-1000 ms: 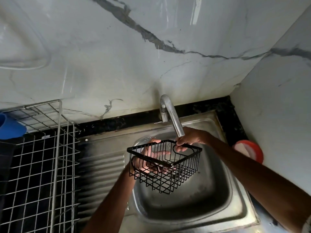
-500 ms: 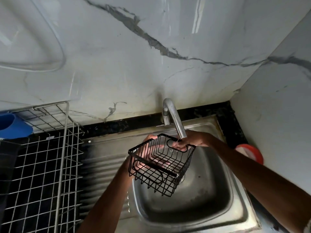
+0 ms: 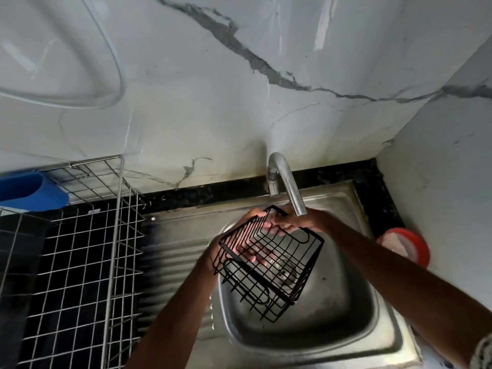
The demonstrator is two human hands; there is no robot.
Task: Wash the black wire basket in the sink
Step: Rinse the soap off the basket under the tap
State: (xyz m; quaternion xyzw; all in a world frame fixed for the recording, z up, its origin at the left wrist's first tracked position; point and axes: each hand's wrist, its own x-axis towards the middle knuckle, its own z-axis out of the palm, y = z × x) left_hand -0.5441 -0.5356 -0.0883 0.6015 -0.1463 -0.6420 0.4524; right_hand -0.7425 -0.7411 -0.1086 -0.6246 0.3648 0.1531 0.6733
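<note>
- Basket (image 3: pixel 269 265): a second ago it sat near level, mouth up. Now it is tipped steeply, mouth turned toward you, far rim lifted right up under the tap (image 3: pixel 290 187).
- It is in the air above the sink (image 3: pixel 346 302) bowl, touching neither bowl nor tabletop. The drain shows through its wires.
- Your left hand (image 3: pixel 217 247) cups the basket from behind, fingers spread against the mesh and one fingertip hooked over the top corner.
- Your right hand (image 3: pixel 290 222) grips the raised far rim, just below the spout.
- No stream is visible. You cannot tell from here whether water is running.
- Judgement: you are turning it to bring another face under the spout, so this is mid-rinse and not finished.
- The drying rack (image 3: pixel 106 235) stands to the left.
</note>
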